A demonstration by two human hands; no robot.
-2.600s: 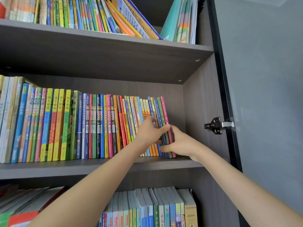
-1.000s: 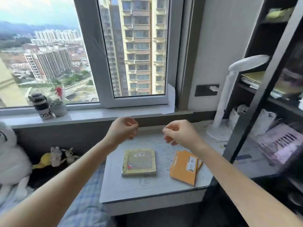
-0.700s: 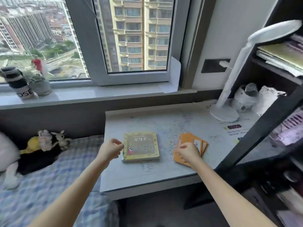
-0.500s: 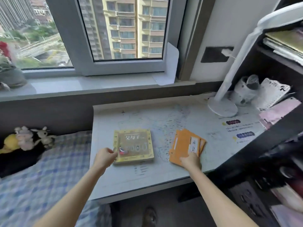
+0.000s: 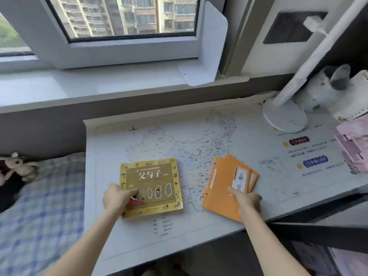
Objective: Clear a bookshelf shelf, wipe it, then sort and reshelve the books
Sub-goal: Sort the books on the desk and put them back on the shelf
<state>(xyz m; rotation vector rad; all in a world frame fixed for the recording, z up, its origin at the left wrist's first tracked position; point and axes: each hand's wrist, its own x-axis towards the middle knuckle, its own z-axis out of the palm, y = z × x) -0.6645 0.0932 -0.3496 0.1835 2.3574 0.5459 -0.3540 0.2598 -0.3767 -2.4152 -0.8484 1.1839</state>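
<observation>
The left hand (image 5: 117, 198) gripped the near-left corner of the yellow book (image 5: 153, 184), while the right hand (image 5: 246, 202) clasped the near edge of the orange booklets (image 5: 221, 188) beside it.

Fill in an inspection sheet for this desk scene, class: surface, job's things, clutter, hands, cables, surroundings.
Surface: desk covered by a map sheet.
Job's things: yellow book lying flat; orange books in a loose stack, right of it.
Clutter: lamp, pink papers at right edge.
Hands: left hand on the yellow book's corner; right hand on the orange stack; grip not clear.
Cables: thin white cord by the lamp.
Surroundings: window, checked bedding, plush toy.
</observation>
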